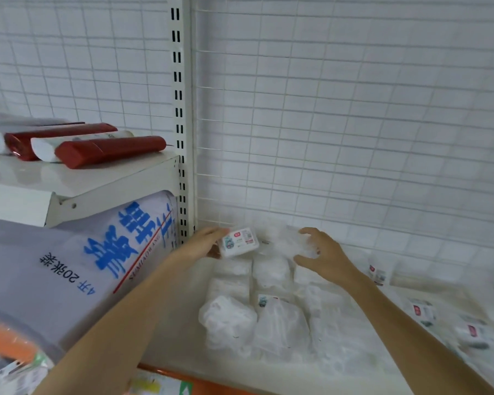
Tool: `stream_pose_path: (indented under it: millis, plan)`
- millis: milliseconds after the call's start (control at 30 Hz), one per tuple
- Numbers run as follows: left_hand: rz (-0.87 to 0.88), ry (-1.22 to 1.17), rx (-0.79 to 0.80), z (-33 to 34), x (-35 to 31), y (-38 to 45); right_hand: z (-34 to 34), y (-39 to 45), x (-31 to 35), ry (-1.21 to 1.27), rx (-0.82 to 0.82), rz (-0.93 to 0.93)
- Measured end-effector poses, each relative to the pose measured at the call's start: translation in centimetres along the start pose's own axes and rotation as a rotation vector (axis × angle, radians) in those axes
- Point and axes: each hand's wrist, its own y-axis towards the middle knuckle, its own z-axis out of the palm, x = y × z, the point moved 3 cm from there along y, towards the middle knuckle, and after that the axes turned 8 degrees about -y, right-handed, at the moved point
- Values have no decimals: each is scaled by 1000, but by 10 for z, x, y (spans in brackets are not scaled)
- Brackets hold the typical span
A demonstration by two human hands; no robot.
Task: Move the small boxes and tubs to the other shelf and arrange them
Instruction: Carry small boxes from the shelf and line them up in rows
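Far left of the slotted upright post [179, 115], a higher shelf [69, 178] carries red and white tubes [109, 151] lying flat, with a large white pack printed in blue [103, 252] beneath it. Right of the post, at its foot, the left hand [203, 242] grips a small labelled box [239, 242], thumb and fingers curled round its end, held just above the white shelf [177, 332]. Further right of the post, the right hand [322, 253] hovers with fingers spread and bent over blurred white packets [294, 243]; whether it grips them, I cannot tell. More small boxes [271, 303] lie in rows below, and 3 labelled ones [422, 312] sit farthest from the post.
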Motion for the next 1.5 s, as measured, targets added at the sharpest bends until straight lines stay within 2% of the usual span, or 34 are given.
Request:
stream_pose_path:
  millis: [100,200,367,500,600,733,867,967,1100,1167,1233,1333,1500]
  plan:
    - [-49,-173,-28,8,0,-2,-5,-6,6,190,51,73]
    - [-52,-271,-71,15,-3,-5,-6,-6,7,431,1,254]
    - [-26,-301,-120,21,-7,-8,-4,-5,5,550,-51,521]
    - [-48,-421,-181,27,-9,-11,-1,-9,6,427,-150,463]
    - [-88,-499,-144,30,-9,-12,4,-10,5,437,-123,396]
    - [-78,-430,-87,29,-4,-14,5,-10,8,564,-28,380]
    - [-58,-425,-106,25,0,-13,2,-10,5,677,-64,382]
    - [-9,-450,-60,24,-1,-13,0,-13,8,792,-24,379]
    - [40,-381,-6,25,-1,-13,3,-15,6,1131,81,403]
    - [32,-409,11,26,-2,-14,4,-15,9,1219,79,433]
    - [30,-419,41,27,0,-13,4,-13,15,1174,34,466]
    - [60,-347,55,29,3,-13,4,-13,19,941,-65,502]
    - [159,-122,-115,34,5,-8,2,-20,26,539,-48,414]
